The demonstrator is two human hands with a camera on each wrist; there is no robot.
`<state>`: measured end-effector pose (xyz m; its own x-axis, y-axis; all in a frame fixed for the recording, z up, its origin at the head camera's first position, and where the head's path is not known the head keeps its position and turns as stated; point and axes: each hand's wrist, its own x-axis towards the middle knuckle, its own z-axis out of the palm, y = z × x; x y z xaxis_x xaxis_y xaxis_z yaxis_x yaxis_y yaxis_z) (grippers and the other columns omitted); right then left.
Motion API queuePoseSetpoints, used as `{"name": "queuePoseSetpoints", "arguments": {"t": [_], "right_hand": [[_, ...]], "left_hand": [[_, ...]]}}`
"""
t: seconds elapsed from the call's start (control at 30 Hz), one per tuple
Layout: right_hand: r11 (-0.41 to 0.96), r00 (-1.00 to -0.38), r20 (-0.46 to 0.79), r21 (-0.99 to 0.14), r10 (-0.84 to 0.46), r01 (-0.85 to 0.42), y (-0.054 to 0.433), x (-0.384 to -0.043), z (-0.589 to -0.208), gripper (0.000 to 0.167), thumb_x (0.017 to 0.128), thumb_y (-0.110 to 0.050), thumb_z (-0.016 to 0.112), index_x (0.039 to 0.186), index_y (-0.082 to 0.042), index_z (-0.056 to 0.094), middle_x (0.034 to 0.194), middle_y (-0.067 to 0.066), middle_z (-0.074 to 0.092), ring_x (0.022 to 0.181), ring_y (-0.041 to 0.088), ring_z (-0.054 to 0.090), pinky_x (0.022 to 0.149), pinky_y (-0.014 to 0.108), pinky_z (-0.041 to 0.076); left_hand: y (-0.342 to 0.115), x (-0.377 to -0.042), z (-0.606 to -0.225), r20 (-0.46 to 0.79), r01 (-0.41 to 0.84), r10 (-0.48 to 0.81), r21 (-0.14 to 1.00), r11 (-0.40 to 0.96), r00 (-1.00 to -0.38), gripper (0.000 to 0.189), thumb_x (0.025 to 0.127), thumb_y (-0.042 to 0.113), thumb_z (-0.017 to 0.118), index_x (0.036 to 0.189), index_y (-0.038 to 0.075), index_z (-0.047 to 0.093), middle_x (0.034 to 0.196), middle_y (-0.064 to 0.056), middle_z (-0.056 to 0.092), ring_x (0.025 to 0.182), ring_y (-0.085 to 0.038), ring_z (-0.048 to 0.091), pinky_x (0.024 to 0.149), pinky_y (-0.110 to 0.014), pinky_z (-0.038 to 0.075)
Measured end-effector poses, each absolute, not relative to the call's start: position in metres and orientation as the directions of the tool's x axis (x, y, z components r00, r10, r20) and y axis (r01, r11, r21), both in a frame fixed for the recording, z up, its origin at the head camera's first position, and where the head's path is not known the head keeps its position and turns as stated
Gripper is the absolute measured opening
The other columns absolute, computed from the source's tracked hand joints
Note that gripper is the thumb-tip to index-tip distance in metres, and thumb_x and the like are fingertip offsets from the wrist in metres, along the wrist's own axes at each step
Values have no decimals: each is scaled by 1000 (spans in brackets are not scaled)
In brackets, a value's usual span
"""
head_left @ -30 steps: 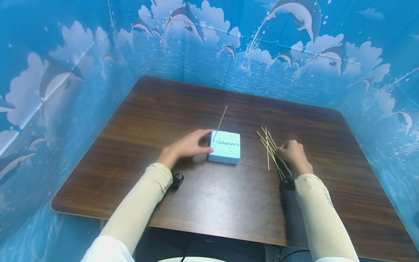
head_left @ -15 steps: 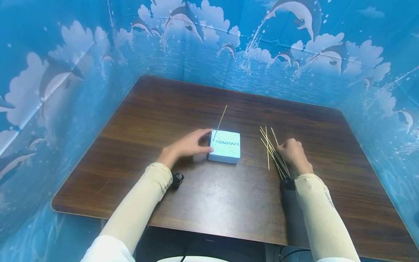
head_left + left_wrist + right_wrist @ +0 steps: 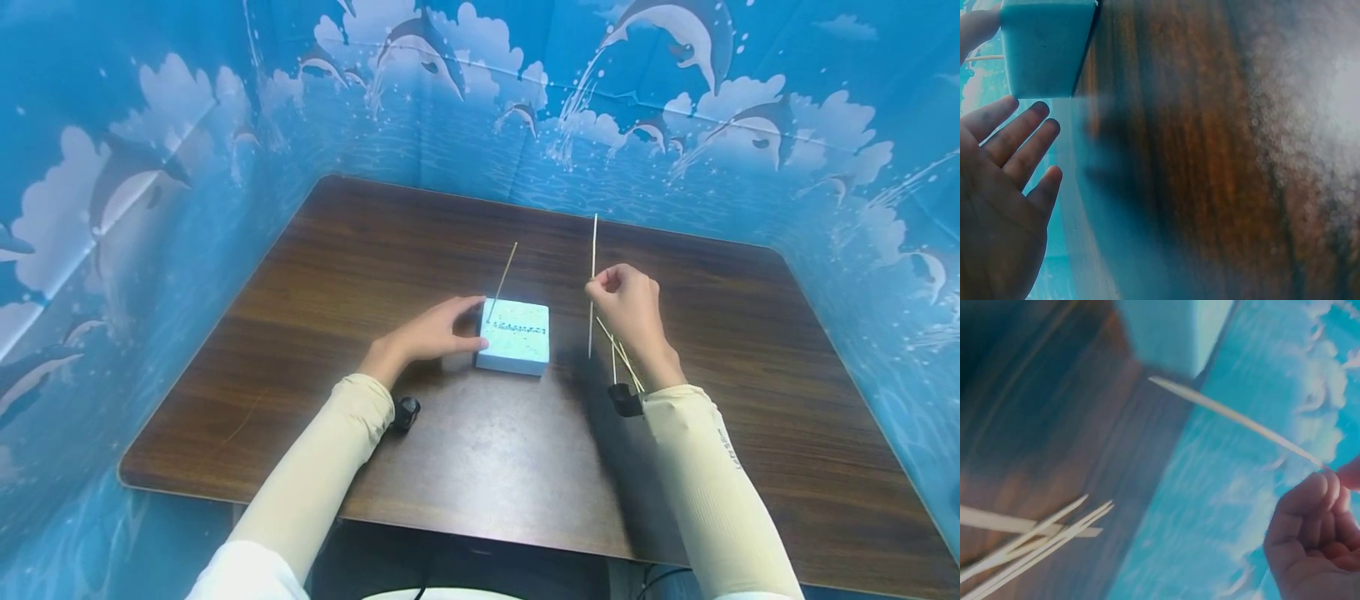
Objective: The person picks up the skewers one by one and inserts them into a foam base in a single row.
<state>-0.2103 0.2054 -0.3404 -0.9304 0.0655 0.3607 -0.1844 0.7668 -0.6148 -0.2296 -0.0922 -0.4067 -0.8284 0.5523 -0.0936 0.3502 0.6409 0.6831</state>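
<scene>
A pale blue foam block (image 3: 517, 340) sits on the table, with one thin bamboo skewer (image 3: 503, 277) standing tilted in its left part. My left hand (image 3: 430, 332) holds the block by its left side, thumb near the front and forefinger at the far corner. In the left wrist view the other fingers of the left hand (image 3: 1007, 181) are spread below the block (image 3: 1047, 53). Pinched between thumb and fingertips of my right hand (image 3: 633, 312) is another skewer (image 3: 595, 242), near upright. Its pointed end shows below the block in the right wrist view.
Several loose skewers (image 3: 1054, 540) lie crossed on the brown wooden table (image 3: 360, 250), under and beside the right forearm. A black wrist camera (image 3: 407, 412) is on the left wrist and another (image 3: 625, 400) on the right. A blue dolphin-print curtain (image 3: 465, 150) surrounds the table.
My right hand has lifted a skewer from the loose ones, turned it near upright and moved left towards the block. The left hand and block have stayed in place.
</scene>
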Motion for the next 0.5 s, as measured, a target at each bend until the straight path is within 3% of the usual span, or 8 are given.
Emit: {"name": "queuePoseSetpoints", "arguments": {"t": [0.23, 0.5], "right_hand": [[670, -864, 502, -649, 19, -362, 164, -210, -331, 7, 82, -7, 61, 83, -1, 63, 73, 9, 63, 64, 16, 51, 55, 19, 36], [606, -841, 540, -657, -37, -448, 134, -214, -335, 5, 82, -3, 64, 81, -6, 60, 73, 7, 64, 64, 14, 54, 57, 19, 41]], "left_hand": [[-92, -228, -405, -88, 352, 551, 683, 640, -830, 87, 88, 51, 68, 157, 17, 27, 161, -7, 30, 148, -28, 26, 120, -53, 23], [-91, -228, -405, -85, 355, 545, 672, 649, -834, 88, 88, 52, 68, 157, 17, 27, 161, -7, 31, 148, -28, 28, 120, -53, 24]]}}
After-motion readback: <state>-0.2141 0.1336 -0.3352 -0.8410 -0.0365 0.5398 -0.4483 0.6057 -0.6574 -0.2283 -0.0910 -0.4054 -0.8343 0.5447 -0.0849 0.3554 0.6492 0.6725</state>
